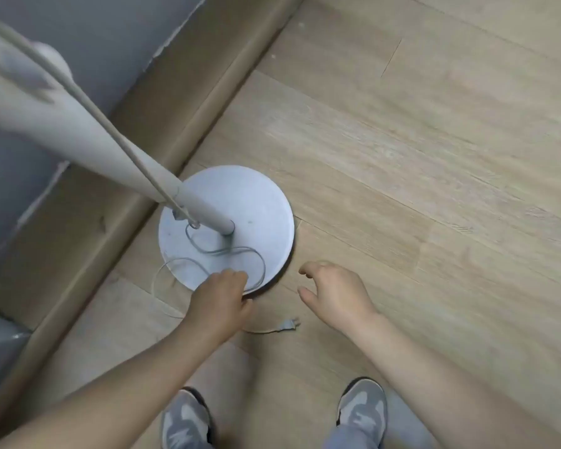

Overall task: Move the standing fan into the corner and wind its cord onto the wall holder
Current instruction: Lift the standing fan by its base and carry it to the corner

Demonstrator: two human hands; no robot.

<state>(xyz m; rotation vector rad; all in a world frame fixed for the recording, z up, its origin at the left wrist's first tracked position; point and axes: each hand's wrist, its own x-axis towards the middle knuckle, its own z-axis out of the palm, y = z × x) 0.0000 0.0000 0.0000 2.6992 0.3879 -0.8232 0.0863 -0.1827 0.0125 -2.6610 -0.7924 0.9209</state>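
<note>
The standing fan's round white base (259, 218) sits on the wooden floor close to the skirting board, and its white pole (110, 150) rises toward the upper left. A thin cord (221, 251) lies in loose loops on the base and spills onto the floor. The cord's plug (287, 325) rests on the floor between my two wrists. My left hand (219, 296) is at the base's near edge with its fingers curled over the cord. My right hand (331, 293) hovers beside the base, fingers apart and holding nothing.
A grey wall (88, 50) and a tan skirting board (188, 92) run diagonally along the left. Wooden floor (402, 157) stretches to the right. My two grey shoes (185, 419) stand at the bottom edge. No wall holder is in sight.
</note>
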